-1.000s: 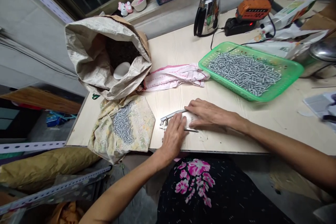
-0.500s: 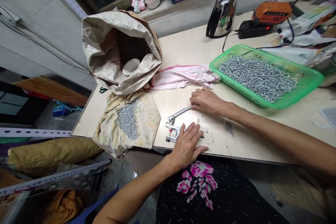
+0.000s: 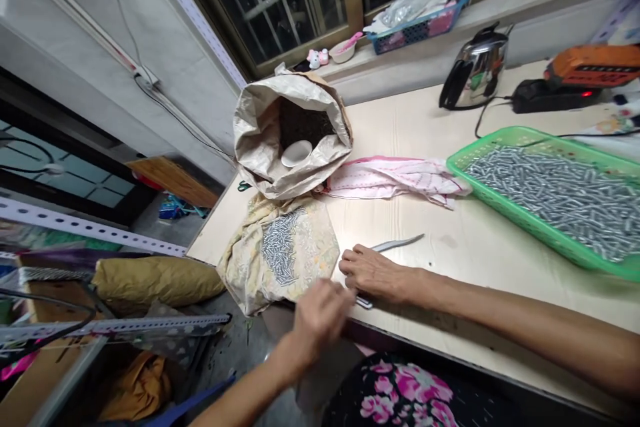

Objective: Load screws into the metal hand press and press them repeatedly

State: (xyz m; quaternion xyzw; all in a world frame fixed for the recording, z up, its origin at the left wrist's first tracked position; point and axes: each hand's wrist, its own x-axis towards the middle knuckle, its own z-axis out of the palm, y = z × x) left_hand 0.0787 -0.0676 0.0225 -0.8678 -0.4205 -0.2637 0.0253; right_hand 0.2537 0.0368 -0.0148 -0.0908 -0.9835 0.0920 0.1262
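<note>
My right hand (image 3: 376, 273) is closed over the head of the silver hand pliers (image 3: 399, 243) on the table. One handle sticks out beyond the hand and the other on the near side; the jaws are hidden. Close by, my left hand (image 3: 320, 315) is raised at the table's front edge, blurred, its fingers curled in. Whatever it may hold cannot be made out. Left of both hands lies a yellowish floral cloth (image 3: 320, 240) bearing a pile of small silver metal pins (image 3: 281, 248).
A green plastic basket (image 3: 520, 220) full of similar metal pieces stands right. Behind the cloth is an open woven sack (image 3: 255, 123) with a white bowl (image 3: 297, 153) inside. A pink-white towel (image 3: 395, 180), kettle (image 3: 477, 70) and orange battery (image 3: 593, 67) on a charger stand farther back.
The view has swung left. My right hand has moved from the far handle to the pliers' head, and the pliers have turned. My left hand has lifted off the table and its fingers have curled.
</note>
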